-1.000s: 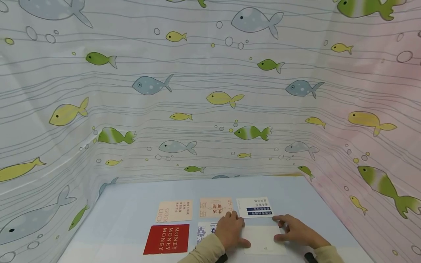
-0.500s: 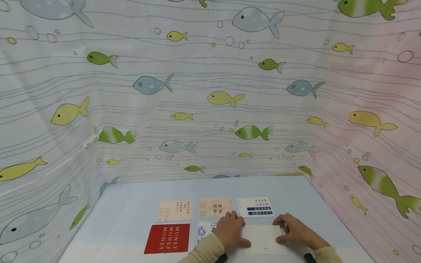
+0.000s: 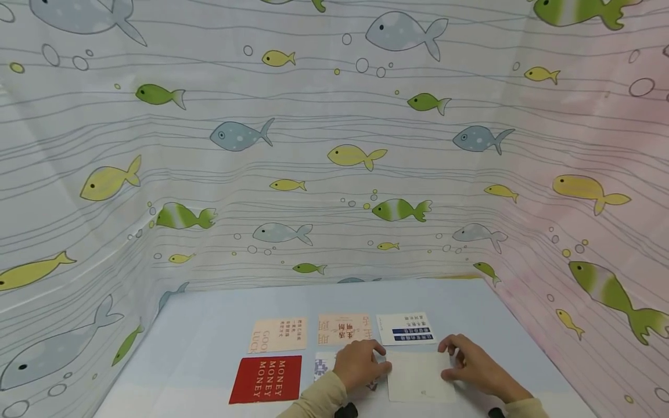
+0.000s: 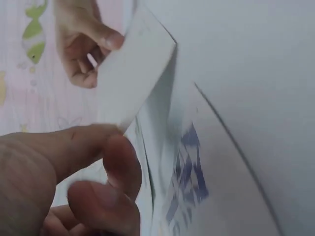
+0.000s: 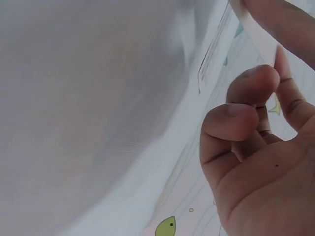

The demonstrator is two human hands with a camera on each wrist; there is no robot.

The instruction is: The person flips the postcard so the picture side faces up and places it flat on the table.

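Note:
A plain cream card (image 3: 420,377) spans the space between my two hands, blank but for a small mark near its front edge. My left hand (image 3: 360,366) pinches its left edge between thumb and fingers. At the opposite edge, my right hand (image 3: 473,366) pinches it too; the right wrist view shows a narrow strip of the card (image 5: 259,37) between thumb and index finger. In the left wrist view the card (image 4: 133,73) slants above the surface with shadow under it. Partly hidden below my left hand lies a white card with a blue pattern (image 3: 321,367).
Beyond the hands, a white card with blue bars (image 3: 406,329), an orange-lettered card (image 3: 342,330) and a peach card (image 3: 277,335) form a row. A red card (image 3: 266,379) lies at left on the pale table (image 3: 209,307). Fish-print curtain (image 3: 334,197) encloses the table.
My left hand's fingers have drawn in from lying spread at the cream card's left side to pinching its edge. The card's far edge has risen slightly in the head view.

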